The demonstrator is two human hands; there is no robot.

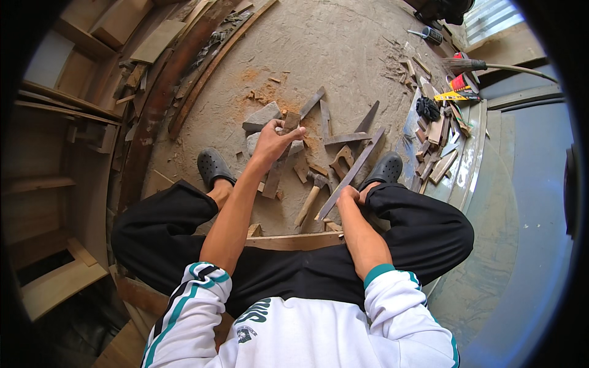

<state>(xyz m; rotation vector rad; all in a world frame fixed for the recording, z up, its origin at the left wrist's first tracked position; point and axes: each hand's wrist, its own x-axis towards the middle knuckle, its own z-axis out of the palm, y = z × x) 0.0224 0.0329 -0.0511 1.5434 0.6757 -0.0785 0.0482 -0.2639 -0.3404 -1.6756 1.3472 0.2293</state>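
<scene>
My left hand (274, 142) is closed around a dark strip of wood (273, 179), over grey stone blocks (264, 116). Its thumb points to the right. Low in front of my right knee, my right hand (348, 195) grips a long, flat grey strip (362, 161) that slants up to the right; whether it is wood or metal I cannot tell. Between my hands a hammer (307, 205) with a wooden handle lies on the floor. Beyond it are a handsaw (342, 162) with a wooden handle and a flat L-shaped piece (346, 138), perhaps a square.
Orange sawdust (270, 94) covers the floor past the blocks. Long boards (215, 64) and wooden shelving (43, 184) line the left. At right lie wood offcuts (438, 162), a black glove (427, 108), a brush (464, 64) and a yellow-and-black item (457, 96). My shod feet flank the tools.
</scene>
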